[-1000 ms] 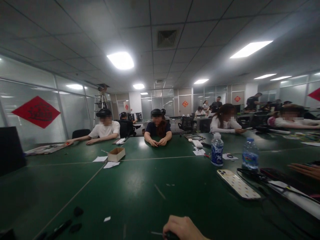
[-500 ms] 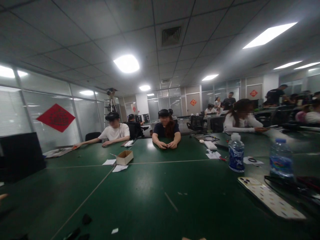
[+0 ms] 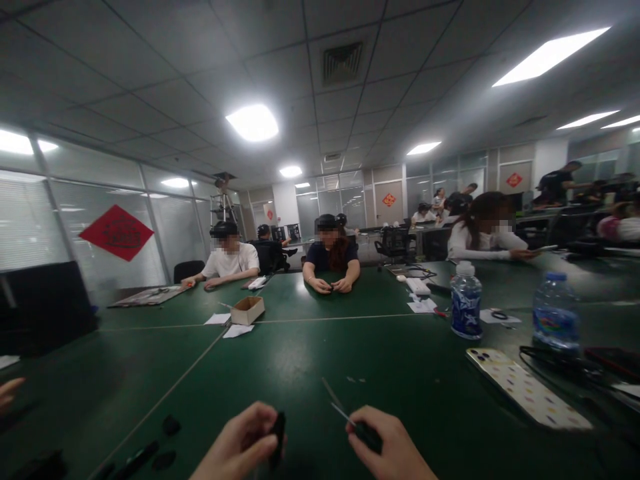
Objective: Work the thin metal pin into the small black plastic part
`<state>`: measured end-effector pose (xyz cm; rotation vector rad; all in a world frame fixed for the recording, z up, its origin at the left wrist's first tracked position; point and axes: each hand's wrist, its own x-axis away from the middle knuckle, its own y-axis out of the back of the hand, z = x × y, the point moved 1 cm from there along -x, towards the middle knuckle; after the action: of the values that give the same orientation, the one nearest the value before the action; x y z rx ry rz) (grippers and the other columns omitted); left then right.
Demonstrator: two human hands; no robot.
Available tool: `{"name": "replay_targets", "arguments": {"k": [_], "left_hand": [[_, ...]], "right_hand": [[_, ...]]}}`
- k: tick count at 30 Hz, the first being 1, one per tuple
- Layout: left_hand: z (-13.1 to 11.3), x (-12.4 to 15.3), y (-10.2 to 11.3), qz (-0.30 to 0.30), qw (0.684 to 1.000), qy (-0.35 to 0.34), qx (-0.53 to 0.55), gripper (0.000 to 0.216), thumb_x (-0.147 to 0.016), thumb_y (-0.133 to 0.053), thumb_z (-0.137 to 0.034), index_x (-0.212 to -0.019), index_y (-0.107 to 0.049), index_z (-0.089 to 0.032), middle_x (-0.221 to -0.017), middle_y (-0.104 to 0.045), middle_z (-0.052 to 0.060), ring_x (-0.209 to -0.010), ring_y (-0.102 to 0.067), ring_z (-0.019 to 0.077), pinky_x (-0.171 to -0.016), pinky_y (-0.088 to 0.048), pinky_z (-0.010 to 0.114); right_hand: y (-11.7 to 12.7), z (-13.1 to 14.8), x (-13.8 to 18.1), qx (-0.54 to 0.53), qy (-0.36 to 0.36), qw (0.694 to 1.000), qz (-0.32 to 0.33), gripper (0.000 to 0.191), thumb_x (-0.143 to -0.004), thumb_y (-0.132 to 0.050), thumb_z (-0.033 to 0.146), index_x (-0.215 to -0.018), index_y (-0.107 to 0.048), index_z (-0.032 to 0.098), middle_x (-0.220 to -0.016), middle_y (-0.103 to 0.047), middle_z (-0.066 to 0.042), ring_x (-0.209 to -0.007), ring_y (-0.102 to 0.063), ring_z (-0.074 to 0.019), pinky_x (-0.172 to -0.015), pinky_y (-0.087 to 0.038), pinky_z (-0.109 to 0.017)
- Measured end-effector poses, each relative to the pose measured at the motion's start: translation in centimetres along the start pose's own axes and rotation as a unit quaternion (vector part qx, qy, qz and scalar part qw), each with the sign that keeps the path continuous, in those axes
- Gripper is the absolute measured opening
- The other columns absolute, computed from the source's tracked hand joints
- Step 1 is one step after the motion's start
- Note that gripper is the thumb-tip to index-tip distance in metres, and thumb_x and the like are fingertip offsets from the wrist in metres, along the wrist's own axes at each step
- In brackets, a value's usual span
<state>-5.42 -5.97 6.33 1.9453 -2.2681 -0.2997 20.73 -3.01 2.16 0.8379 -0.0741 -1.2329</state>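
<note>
My left hand (image 3: pixel 245 440), low in the middle of the head view, pinches a small black part (image 3: pixel 277 440) between thumb and fingers. What kind of part it is, I cannot make out. To its right, my right hand (image 3: pixel 390 440) is closed round the dark handle of a screwdriver (image 3: pixel 367 437). Its thin metal shaft points up and left, above the green table (image 3: pixel 290 360) and apart from the black part. Left of my left hand lie several loose black pieces (image 3: pixel 171 425) on the tabletop.
At right are a phone (image 3: pixel 530 390), two bottles (image 3: pixel 467 300) and black cables (image 3: pixel 555 363). A small cardboard box (image 3: pixel 247 311) stands beyond the table seam. Another person's hand (image 3: pixel 9 395) shows at the left edge. People sit across the table, beside a dark monitor (image 3: pixel 47 307) at left.
Both my hands have come up into view from the bottom edge, with the black part and the screwdriver. Across the table, the left person's outstretched arm has drawn in.
</note>
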Motion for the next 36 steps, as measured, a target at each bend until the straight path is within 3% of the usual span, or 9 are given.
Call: {"name": "replay_targets", "arguments": {"k": [2, 4, 7, 9, 15, 19, 27, 36], "left_hand": [[0.1, -4.0, -2.9, 0.045, 0.994, 0.002, 0.100, 0.036, -0.064, -0.072, -0.045, -0.085, -0.058, -0.019, -0.076, -0.064, 0.005, -0.073, -0.060, 0.0187, -0.069, -0.047, 0.033], [0.9, -7.5, -5.6, 0.049, 0.979, 0.027, 0.196, 0.042, -0.063, -0.074, -0.041, -0.093, -0.054, -0.019, -0.079, -0.061, 0.004, -0.075, -0.060, 0.0186, -0.067, -0.048, 0.032], [2.7, -11.2, -8.8, 0.051, 0.967, 0.062, 0.244, 0.041, -0.071, -0.068, -0.031, -0.106, -0.050, -0.019, -0.088, -0.058, 0.006, -0.079, -0.061, 0.0192, -0.065, -0.050, 0.032], [3.6, -12.8, -9.9, 0.055, 0.960, 0.062, 0.266, 0.034, -0.077, -0.061, -0.025, -0.108, -0.049, -0.018, -0.090, -0.057, 0.006, -0.079, -0.061, 0.0183, -0.064, -0.050, 0.030], [4.6, -14.2, -9.7, 0.054, 0.934, 0.055, 0.348, 0.028, -0.081, -0.054, -0.016, -0.109, -0.050, -0.017, -0.096, -0.059, 0.009, -0.079, -0.063, 0.0163, -0.069, -0.051, 0.028], [4.9, -14.3, -9.6, 0.038, 0.927, 0.064, 0.366, 0.025, -0.084, -0.048, -0.012, -0.109, -0.050, -0.017, -0.099, -0.060, 0.009, -0.081, -0.064, 0.0165, -0.072, -0.051, 0.029], [4.7, -14.7, -8.2, 0.007, 0.938, 0.029, 0.346, 0.026, -0.080, -0.059, -0.017, -0.106, -0.056, -0.016, -0.099, -0.057, 0.008, -0.085, -0.061, 0.0167, -0.076, -0.049, 0.029], [5.2, -14.6, -8.1, 0.050, 0.941, -0.011, 0.334, 0.030, -0.078, -0.064, -0.025, -0.106, -0.059, -0.016, -0.103, -0.057, 0.009, -0.089, -0.059, 0.0192, -0.081, -0.047, 0.034]], "right_hand": [[1.5, -0.4, -0.5, 0.006, -0.034, 0.999, -0.026, 0.016, -0.082, -0.048, 0.026, -0.084, -0.062, 0.018, -0.084, -0.066, -0.003, -0.077, -0.061, -0.0171, -0.071, -0.045, -0.026], [2.7, -1.2, -0.9, 0.021, -0.055, 0.997, -0.047, 0.017, -0.083, -0.047, 0.028, -0.087, -0.061, 0.019, -0.086, -0.065, -0.003, -0.079, -0.060, -0.0181, -0.073, -0.045, -0.028], [3.9, -2.4, -1.4, 0.045, -0.077, 0.994, -0.059, 0.019, -0.083, -0.046, 0.028, -0.095, -0.058, 0.019, -0.091, -0.065, -0.004, -0.084, -0.060, -0.0191, -0.076, -0.045, -0.030], [3.9, -2.8, -1.6, 0.061, -0.083, 0.993, -0.055, 0.021, -0.083, -0.044, 0.026, -0.099, -0.056, 0.019, -0.094, -0.064, -0.005, -0.088, -0.060, -0.0194, -0.078, -0.046, -0.030], [2.1, -2.8, -3.0, 0.135, -0.001, 0.991, 0.020, 0.026, -0.085, -0.042, 0.023, -0.107, -0.056, 0.019, -0.102, -0.063, -0.007, -0.091, -0.060, -0.0195, -0.080, -0.046, -0.030], [1.7, -3.3, -4.5, 0.148, 0.036, 0.988, 0.021, 0.025, -0.087, -0.041, 0.025, -0.107, -0.056, 0.019, -0.100, -0.063, -0.007, -0.089, -0.060, -0.0192, -0.077, -0.047, -0.029], [2.8, -5.0, -4.7, 0.181, 0.015, 0.983, 0.015, 0.027, -0.089, -0.040, 0.028, -0.108, -0.057, 0.020, -0.093, -0.061, -0.005, -0.078, -0.059, -0.0175, -0.070, -0.047, -0.029], [2.2, -5.7, -4.5, 0.177, 0.029, 0.983, 0.039, 0.031, -0.091, -0.039, 0.031, -0.116, -0.054, 0.020, -0.094, -0.061, -0.006, -0.074, -0.058, -0.0170, -0.067, -0.047, -0.030]]}}
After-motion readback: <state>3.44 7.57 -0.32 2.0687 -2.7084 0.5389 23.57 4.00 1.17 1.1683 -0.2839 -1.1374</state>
